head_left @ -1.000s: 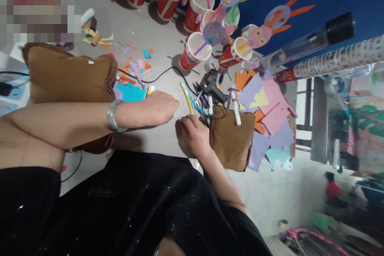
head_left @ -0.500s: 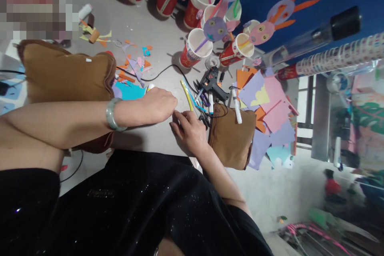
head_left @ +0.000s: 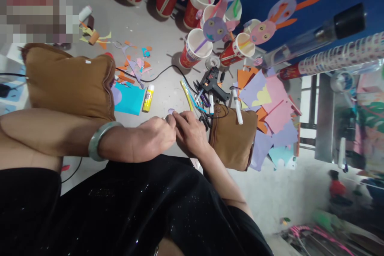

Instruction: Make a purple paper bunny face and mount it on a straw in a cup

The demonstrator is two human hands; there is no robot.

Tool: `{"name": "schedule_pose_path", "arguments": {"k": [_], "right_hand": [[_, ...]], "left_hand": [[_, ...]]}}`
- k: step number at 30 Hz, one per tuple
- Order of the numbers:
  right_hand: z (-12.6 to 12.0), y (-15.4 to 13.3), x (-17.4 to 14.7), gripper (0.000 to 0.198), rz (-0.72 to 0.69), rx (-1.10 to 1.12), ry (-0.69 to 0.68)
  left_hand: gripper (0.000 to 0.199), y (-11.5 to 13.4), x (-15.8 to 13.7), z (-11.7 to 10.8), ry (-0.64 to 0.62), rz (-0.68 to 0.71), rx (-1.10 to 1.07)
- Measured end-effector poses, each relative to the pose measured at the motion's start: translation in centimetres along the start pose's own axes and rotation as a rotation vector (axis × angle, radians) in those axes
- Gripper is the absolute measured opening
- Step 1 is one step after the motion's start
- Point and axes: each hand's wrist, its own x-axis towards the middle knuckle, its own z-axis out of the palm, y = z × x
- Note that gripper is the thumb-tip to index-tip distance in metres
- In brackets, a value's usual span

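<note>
My left hand [head_left: 154, 136], with a green bangle at the wrist, is closed in a pinch near the table's front edge. Against it sits my right hand [head_left: 192, 133], its fingers bent and meeting the left fingertips. A small purple paper piece [head_left: 171, 111] shows just past the joined fingertips; most of it is hidden by the fingers. Beyond the left hand a yellow glue stick [head_left: 148, 99] lies beside a bright blue paper sheet [head_left: 130, 100]. Close to the right hand are a yellow straw [head_left: 186, 94] and dark scissors handles [head_left: 205, 121].
A black glue gun [head_left: 214, 85] and a white marker [head_left: 237, 106] lie right of centre. Brown cushions [head_left: 67, 82] flank my arms. Paper cups [head_left: 195, 48] with paper animal faces stand at the back, near coloured sheets [head_left: 279, 104] and paper scraps [head_left: 136, 64].
My left hand has moved towards me, uncovering the glue stick, and its fingertips now meet the right hand's. The purple paper piece has come into view. My right hand has barely moved.
</note>
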Motion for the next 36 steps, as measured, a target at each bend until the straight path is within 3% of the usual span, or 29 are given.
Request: {"name": "schedule_pose_path", "arguments": {"k": [11,24,30,36], "right_hand": [[-0.2,0.4,-0.1,0.054,0.001,0.018,-0.058],[-1.1,0.1,1.2,0.052,0.033,0.027,-0.198],[-1.8,1.2,0.3,0.056,0.016,0.262,-0.104],[-1.5,1.6,-1.1,0.041,-0.01,0.363,0.045]], "left_hand": [[0.041,0.4,0.0,1.4,0.169,-0.029,0.173],[0.041,0.8,0.8,1.9,0.098,-0.091,0.083],[0.044,1.1,1.1,2.1,0.076,-0.125,-0.003],[0.053,1.7,1.3,3.8,0.171,-0.187,0.04]]}}
